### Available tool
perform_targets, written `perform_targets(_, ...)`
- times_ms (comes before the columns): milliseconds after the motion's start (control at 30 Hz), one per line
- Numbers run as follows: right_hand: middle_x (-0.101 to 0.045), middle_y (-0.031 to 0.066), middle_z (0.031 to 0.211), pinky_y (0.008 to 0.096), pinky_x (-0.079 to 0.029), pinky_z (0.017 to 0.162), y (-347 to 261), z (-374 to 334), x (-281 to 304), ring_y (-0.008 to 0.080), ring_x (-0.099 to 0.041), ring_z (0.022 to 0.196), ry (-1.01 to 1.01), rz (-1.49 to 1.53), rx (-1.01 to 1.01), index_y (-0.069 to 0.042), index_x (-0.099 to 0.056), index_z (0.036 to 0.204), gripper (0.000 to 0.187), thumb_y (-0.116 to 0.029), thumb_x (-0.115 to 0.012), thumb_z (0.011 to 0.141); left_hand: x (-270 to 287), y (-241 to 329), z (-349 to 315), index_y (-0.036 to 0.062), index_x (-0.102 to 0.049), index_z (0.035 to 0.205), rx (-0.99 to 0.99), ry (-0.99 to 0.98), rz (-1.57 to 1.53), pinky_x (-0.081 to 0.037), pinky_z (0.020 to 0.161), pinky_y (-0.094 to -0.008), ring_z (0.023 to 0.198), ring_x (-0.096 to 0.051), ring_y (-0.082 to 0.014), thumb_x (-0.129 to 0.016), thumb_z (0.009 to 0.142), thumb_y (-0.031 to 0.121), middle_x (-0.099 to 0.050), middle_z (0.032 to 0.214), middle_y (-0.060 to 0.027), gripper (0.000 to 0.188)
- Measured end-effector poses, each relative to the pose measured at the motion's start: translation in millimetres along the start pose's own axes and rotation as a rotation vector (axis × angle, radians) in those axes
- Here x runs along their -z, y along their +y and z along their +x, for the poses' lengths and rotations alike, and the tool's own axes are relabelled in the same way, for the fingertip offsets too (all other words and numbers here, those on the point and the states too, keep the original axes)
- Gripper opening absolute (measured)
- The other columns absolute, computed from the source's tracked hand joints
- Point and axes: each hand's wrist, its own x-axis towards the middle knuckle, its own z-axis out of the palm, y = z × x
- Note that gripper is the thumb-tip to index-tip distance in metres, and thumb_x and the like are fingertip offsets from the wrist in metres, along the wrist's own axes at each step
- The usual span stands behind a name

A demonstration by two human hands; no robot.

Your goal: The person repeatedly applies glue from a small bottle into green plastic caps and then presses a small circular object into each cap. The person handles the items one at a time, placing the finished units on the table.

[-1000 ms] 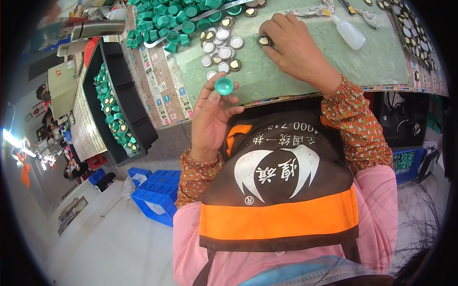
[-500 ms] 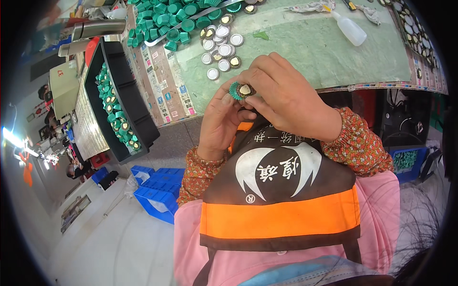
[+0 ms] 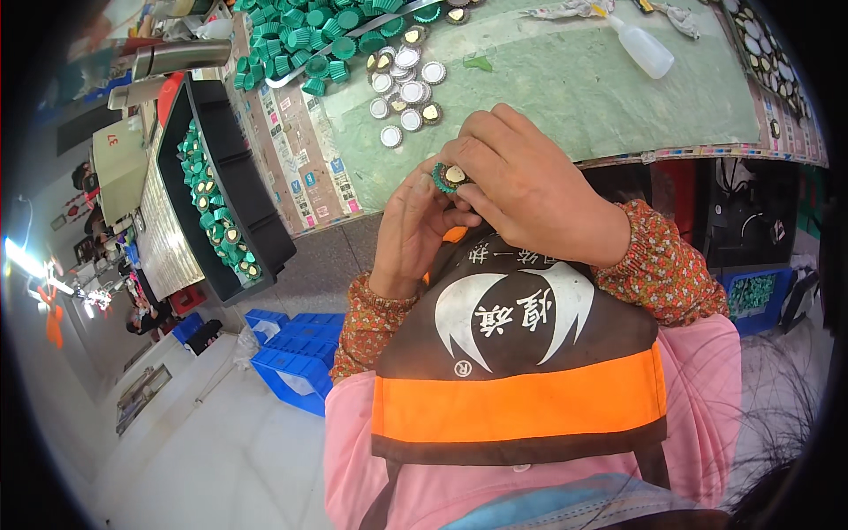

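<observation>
My two hands meet over the near edge of the table. Between the fingertips of my left hand (image 3: 405,228) is a green fluted cap (image 3: 438,179). My right hand (image 3: 539,190) pinches a dark crimped-edge disc with a cream-coloured middle (image 3: 456,175) against that green cap, the disc lying at its mouth. How deep the disc sits is not clear. Beyond my hands, several loose round crimped discs (image 3: 412,92) lie on the green table cover, some white, some dark with cream middles. Behind them is a heap of green fluted caps (image 3: 305,37).
A black crate (image 3: 250,187) holding green caps stands left of the table. A metal strip (image 3: 362,32) crosses the heap. Far right on the table are a white squeeze bottle (image 3: 647,53) and a tray of discs (image 3: 767,53). Blue crates (image 3: 296,358) rest on the floor.
The dark disc and green cap have come closer together, with the disc now overlapping the cap's mouth. Both hands stay in nearly the same place.
</observation>
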Motion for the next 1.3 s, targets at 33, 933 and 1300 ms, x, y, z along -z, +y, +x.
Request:
perform_targets(33,-0.054,0.0146,0.103,0.0416,-0.047,0.084,-0.4,-0.5,0.1,0.0344,-0.053,0.096,0.003,-0.002,-0.002,-0.001,-0.060,0.114,0.039,-0.001,-0.073,0.077,-0.5,0.0,-0.1,-0.0024,-0.046,0.143,0.001,-0.001,-0.004,-0.062,0.083,-0.0323,0.098,-0.062,-0.0143,-0.049,0.108,0.034,-0.062,0.114,-0.0079,0.051)
perform_targets(933,-0.054,0.0132,0.096,0.0413,-0.047,0.082,4.9,-7.6,-15.1,0.0328,-0.053,0.092,0.096,0.009,0.051,-0.002,-0.060,0.099,0.026,-0.006,-0.070,0.075,-11.4,0.5,-3.3,-0.0015,-0.047,0.137,-0.006,0.046,0.237,-0.061,0.083,-0.0320,0.102,-0.069,-0.0175,-0.047,0.108,0.018,-0.064,0.119,-0.0124,0.035)
perform_targets(1300,-0.058,0.0036,0.085,0.0243,-0.043,0.057,16.5,-18.0,-16.1,0.0075,-0.052,0.068,0.021,0.480,-0.419,0.000,-0.061,0.102,0.020,-0.010,-0.071,0.088,-13.4,-1.6,0.8,0.0008,-0.042,0.128,-0.082,0.099,0.297,-0.065,0.080,-0.0347,0.091,-0.071,-0.0192,-0.044,0.104,0.006,-0.066,0.109,-0.0147,0.024)
